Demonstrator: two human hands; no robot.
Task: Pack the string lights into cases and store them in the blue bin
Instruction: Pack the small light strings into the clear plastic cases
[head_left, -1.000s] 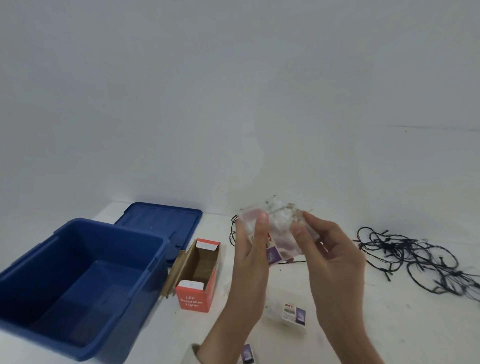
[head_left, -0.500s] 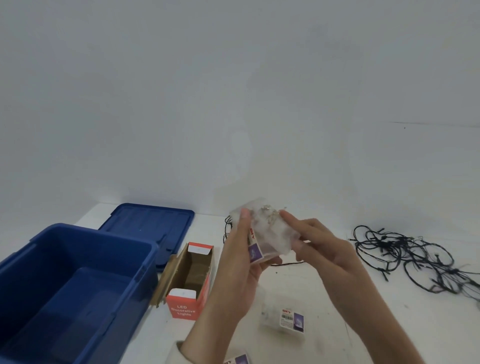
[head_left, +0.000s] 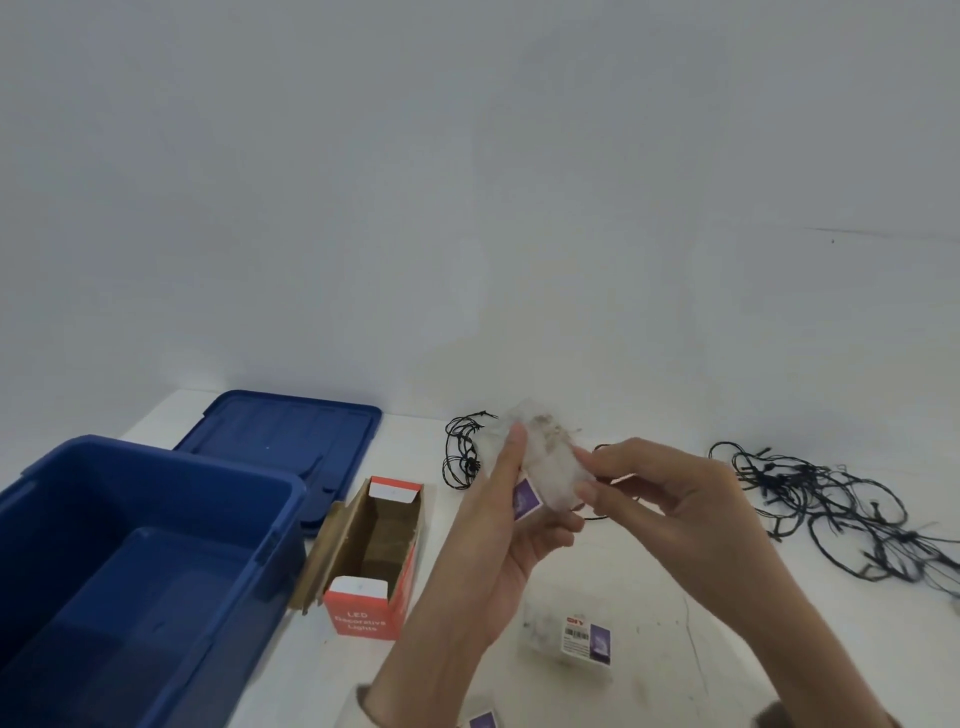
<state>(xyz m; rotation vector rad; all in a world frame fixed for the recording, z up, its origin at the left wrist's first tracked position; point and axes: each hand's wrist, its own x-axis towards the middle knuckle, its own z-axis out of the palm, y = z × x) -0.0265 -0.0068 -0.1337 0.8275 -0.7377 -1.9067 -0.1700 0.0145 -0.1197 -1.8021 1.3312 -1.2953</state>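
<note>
Both hands hold a small clear plastic case (head_left: 545, 467) with a purple label, raised above the white table (head_left: 675, 649). Thin wire lights show inside it, partly blurred. My left hand (head_left: 506, 525) grips the case from the left and below. From the right, my right hand (head_left: 670, 499) pinches its edge with fingertips. An empty blue bin (head_left: 156, 561) stands at the left. An open red cardboard case (head_left: 371, 561) marked LED Decorative Lights lies beside it. A second clear case (head_left: 569, 631) rests on the table below my hands.
The blue bin lid (head_left: 280, 447) lies flat behind the bin. A small coil of black string lights (head_left: 460, 457) sits behind my hands, and a large tangle of black string lights (head_left: 841, 509) spreads at the right. Another labelled case (head_left: 480, 719) peeks at the bottom edge.
The clear case has turned in my hands and my right fingers have shifted to pinch its right edge. The view has shifted slightly, with the bin nearer the left border.
</note>
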